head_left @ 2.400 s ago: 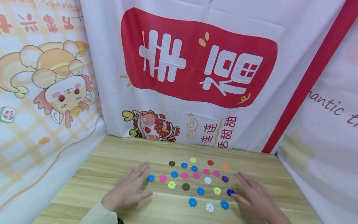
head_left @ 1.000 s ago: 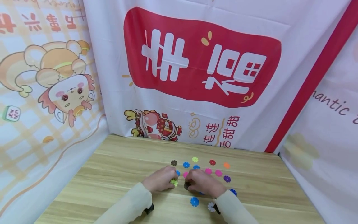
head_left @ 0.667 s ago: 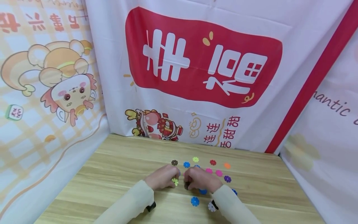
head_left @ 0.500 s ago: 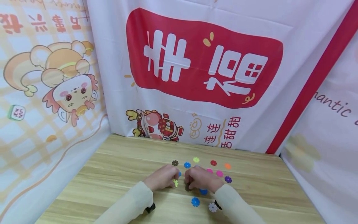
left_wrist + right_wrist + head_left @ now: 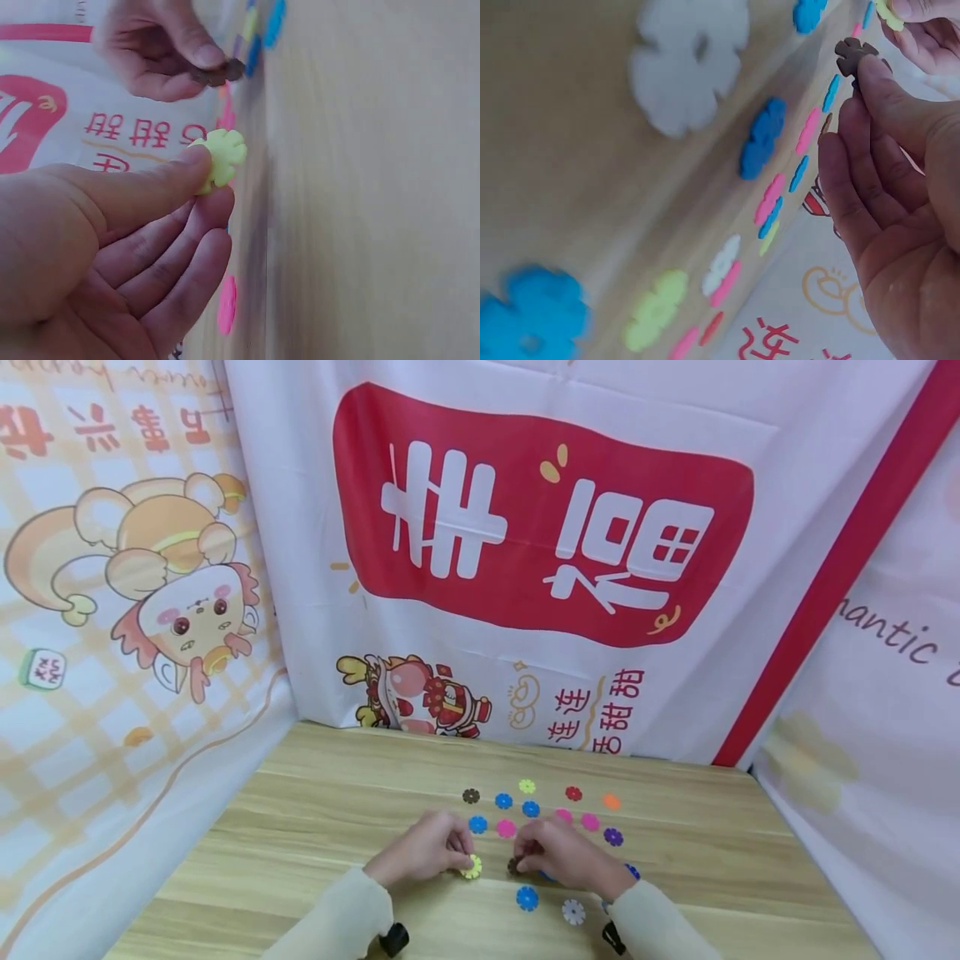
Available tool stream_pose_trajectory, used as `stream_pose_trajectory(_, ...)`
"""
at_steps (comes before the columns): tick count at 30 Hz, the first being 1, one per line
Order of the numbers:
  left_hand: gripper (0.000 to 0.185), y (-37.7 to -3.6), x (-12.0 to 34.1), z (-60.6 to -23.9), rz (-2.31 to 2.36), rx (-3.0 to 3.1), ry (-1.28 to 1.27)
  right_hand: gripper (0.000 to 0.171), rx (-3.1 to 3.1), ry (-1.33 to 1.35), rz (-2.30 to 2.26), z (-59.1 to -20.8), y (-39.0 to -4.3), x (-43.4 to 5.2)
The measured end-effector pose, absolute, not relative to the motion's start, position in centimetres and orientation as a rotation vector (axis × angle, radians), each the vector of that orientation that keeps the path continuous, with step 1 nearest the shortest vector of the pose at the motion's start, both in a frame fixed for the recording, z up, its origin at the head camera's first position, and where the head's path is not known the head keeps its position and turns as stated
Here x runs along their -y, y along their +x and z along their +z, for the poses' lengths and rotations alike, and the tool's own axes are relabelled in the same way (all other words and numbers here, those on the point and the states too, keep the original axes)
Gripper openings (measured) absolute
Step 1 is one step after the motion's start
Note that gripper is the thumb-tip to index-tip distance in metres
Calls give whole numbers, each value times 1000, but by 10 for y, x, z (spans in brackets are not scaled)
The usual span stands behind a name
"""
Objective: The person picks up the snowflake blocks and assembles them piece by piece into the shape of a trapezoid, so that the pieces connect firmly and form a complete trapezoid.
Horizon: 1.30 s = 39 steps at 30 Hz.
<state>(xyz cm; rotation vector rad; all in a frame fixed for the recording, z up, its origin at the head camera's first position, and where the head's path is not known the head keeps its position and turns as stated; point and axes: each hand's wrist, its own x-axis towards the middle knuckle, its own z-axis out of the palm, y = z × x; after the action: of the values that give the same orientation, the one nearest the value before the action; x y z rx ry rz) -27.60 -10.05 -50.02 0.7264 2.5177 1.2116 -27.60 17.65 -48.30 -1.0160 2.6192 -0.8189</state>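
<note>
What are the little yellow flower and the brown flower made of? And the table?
The yellow flower and the brown flower look like thin, hard plastic: flat, solid colour, matte, with neat notches. The table looks like wood or a wood-print top, pale with streaky grain; I cannot tell which.

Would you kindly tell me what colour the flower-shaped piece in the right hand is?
Dark brown: the brown piece pinched by the right hand shows best in the right wrist view.

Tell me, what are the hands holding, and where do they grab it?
The left hand pinches a yellow flower by its edge. The right hand pinches a brown flower by its edge too.
</note>
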Motion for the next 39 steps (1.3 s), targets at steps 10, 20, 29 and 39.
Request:
stream_pose_trajectory(10, 11, -248, 92, -496, 1509, -2276, 518, 8, -2614, -913, -1163, -493, -255, -187)
stream_pose_trajectory(20, 13, -245, 85, -502, 1657, -2165, 485, 5, -2622, -953, -1435, -493, -245, -181)
stream_pose_trajectory(29, 13, -245, 84, -505, 1663, -2145, 490, 6, -2629, -918, -1509, -500, -242, -175)
stream_pose_trajectory(39, 15, -244, 82, -505, 1708, -2075, 516, 9, -2591, -979, -1527, -503, -241, -175)
